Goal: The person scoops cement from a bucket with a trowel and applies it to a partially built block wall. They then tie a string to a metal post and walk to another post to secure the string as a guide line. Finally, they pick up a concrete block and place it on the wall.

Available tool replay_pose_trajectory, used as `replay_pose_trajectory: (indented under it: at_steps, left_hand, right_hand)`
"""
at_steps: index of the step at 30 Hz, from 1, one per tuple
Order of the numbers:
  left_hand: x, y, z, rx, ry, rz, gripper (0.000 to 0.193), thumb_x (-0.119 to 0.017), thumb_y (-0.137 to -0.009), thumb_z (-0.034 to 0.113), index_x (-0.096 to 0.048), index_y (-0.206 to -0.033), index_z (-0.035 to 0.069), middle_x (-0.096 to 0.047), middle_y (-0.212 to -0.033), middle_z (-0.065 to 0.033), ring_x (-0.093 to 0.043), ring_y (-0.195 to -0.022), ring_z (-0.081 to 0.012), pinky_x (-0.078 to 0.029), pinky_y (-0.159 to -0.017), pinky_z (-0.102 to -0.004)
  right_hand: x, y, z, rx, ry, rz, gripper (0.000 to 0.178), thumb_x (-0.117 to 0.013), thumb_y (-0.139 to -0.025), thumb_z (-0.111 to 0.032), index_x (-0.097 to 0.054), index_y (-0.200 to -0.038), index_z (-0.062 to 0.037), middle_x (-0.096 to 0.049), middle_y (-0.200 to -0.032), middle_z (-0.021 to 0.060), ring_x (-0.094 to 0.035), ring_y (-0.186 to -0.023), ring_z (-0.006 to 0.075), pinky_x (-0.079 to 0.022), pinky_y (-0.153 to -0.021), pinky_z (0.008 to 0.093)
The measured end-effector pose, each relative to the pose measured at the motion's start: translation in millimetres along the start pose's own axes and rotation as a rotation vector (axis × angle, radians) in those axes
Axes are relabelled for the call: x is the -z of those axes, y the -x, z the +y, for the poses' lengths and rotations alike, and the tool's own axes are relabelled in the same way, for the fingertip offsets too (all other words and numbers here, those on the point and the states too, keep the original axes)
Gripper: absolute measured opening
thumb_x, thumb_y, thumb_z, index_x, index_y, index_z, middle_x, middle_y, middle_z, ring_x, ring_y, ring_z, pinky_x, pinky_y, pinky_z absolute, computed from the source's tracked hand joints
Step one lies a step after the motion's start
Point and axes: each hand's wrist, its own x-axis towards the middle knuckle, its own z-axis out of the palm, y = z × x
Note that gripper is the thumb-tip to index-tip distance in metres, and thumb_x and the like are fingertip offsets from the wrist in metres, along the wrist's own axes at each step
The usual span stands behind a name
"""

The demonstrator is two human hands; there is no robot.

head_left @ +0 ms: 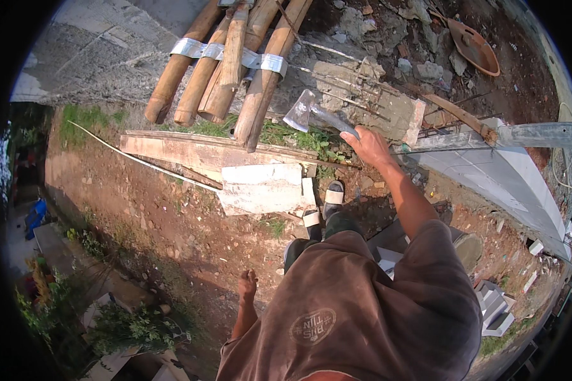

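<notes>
A hatchet [330, 119] with a grey handle is in my right hand [370, 147], whose fingers are wrapped round the handle's end. Its worn metal head points left, close to the lower ends of the bamboo poles [268, 82]. A shiny metal band [251, 60] runs across the poles, and a shorter piece of wood lies over them. My left hand [248, 286] hangs low at my left side, apart from everything. Its fingers are loosely bent with a gap between them, and nothing shows in them.
Flat boards [264, 184] and a long thin strip [140, 155] lie on the dirt before my sandalled feet. Rusty rebar and rough concrete [362, 98] stand ahead right, near a grey block wall [489, 159]. An orange basin [473, 47] sits farther back. Plants [140, 324] grow left.
</notes>
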Motion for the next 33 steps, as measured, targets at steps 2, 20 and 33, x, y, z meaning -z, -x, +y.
replay_pose_trajectory:
  at_steps: [2, 20, 33]
  left_hand:
    - [3.4, -3.1, 1.6, -0.035, -0.068, -0.053, 0.041, -0.048, -0.090, 0.030, -0.054, -0.104, -0.008, -0.062, -0.080, -0.0130, -0.064, -0.070, -0.0214, -0.050, -0.065, -0.0324]
    - [-15.1, 6.2, 42.0, -0.016, -0.078, 0.029, 0.041, -0.049, -0.090, 0.032, -0.056, -0.099, -0.007, -0.061, -0.074, -0.0144, -0.064, -0.067, -0.0217, -0.048, -0.058, -0.0326]
    - [-37.2, 17.6, 103.4, -0.028, 0.042, 0.072, 0.039, -0.049, -0.091, 0.029, -0.054, -0.106, -0.007, -0.062, -0.082, -0.0148, -0.064, -0.071, -0.0204, -0.051, -0.062, -0.0304]
  right_hand:
    - [-5.5, -13.8, 20.1, -0.206, -0.078, 0.057, 0.069, -0.038, -0.084, -0.063, -0.061, -0.087, 0.0018, -0.061, -0.073, 0.0228, -0.060, -0.075, 0.0391, -0.044, -0.070, 0.0454]
    - [8.9, -22.8, 18.5, -0.107, -0.012, -0.138, 0.067, -0.041, -0.083, -0.063, -0.061, -0.093, 0.0000, -0.063, -0.080, 0.0217, -0.061, -0.081, 0.0368, -0.046, -0.070, 0.0474]
    - [-20.3, -21.9, 38.5, -0.339, -0.326, -0.040, 0.066, -0.041, -0.082, -0.062, -0.061, -0.088, 0.0008, -0.061, -0.086, 0.0248, -0.058, -0.083, 0.0402, -0.044, -0.071, 0.0469]
